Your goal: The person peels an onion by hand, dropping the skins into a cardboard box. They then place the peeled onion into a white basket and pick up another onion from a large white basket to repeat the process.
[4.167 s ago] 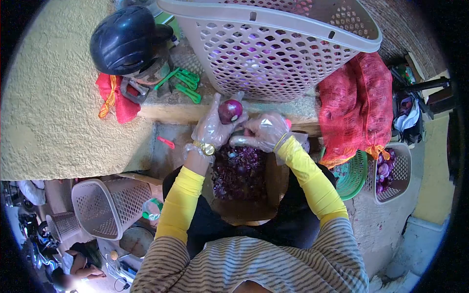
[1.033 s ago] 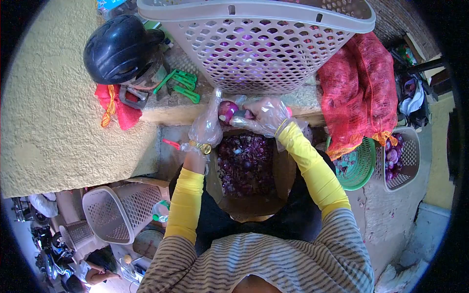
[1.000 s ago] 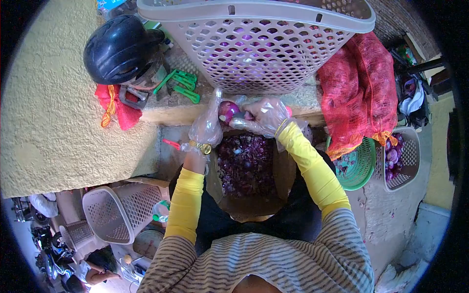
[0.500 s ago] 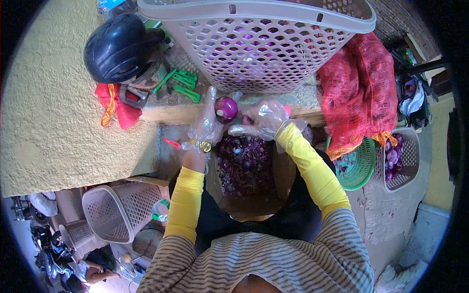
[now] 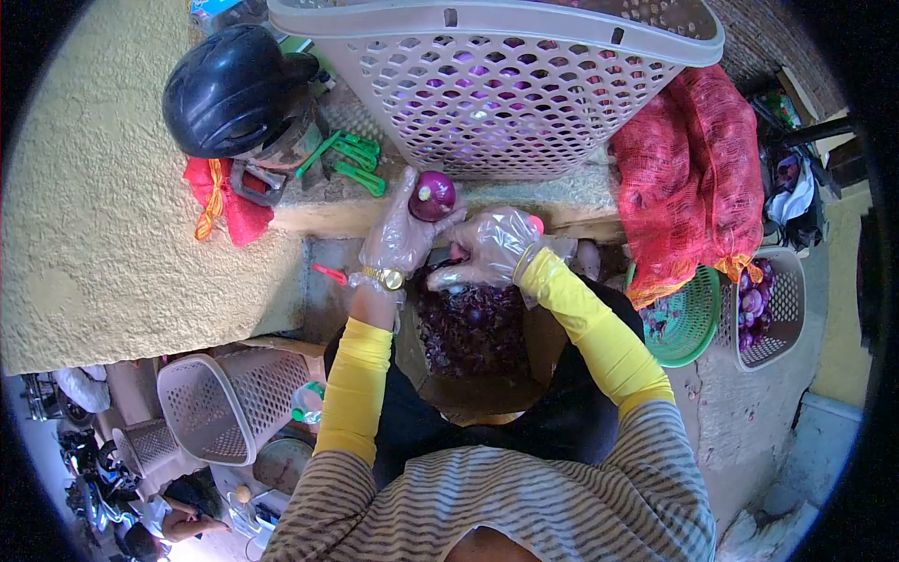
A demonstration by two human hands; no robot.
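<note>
A peeled-looking purple onion rests in my left hand, its pale end showing and my gloved fingers closed around it. Close by on the right, my right hand is curled shut in a clear plastic glove. A small pink end pokes out at its top; the rest of what it grips is hidden. Below both hands, a cardboard box between my knees holds a heap of dark purple onion skins.
A large plastic basket containing onions stands on the ledge ahead. Red mesh sacks lean at right above a green basket and a grey basket of onions. Green clips and a black helmet lie at left.
The onion in my left hand has shifted slightly up and turned, showing its pale end more toward me. My right hand has moved a little left and down.
</note>
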